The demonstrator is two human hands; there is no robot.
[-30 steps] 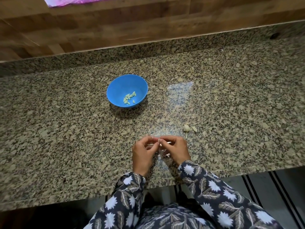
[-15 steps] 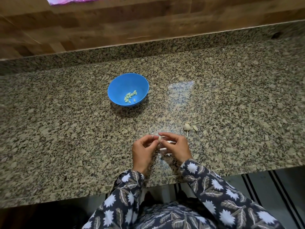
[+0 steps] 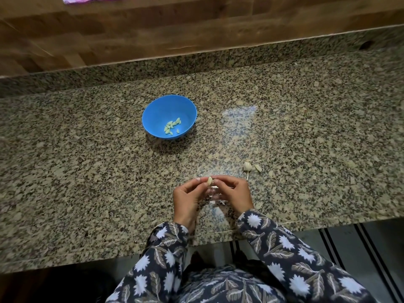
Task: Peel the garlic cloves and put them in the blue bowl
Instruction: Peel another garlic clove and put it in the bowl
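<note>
Blue bowl of pale green cloves on a speckled tan-and-black counter — sleeves dark with white flowers, grey leaves — brown wood wall.

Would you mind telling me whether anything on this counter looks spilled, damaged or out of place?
Nothing stands out. The blue bowl sits upright with peeled cloves inside, the left hand and right hand pinch one clove, and the garlic stalk remnant and loose skin scraps on the counter are ordinary peeling leftovers.
</note>
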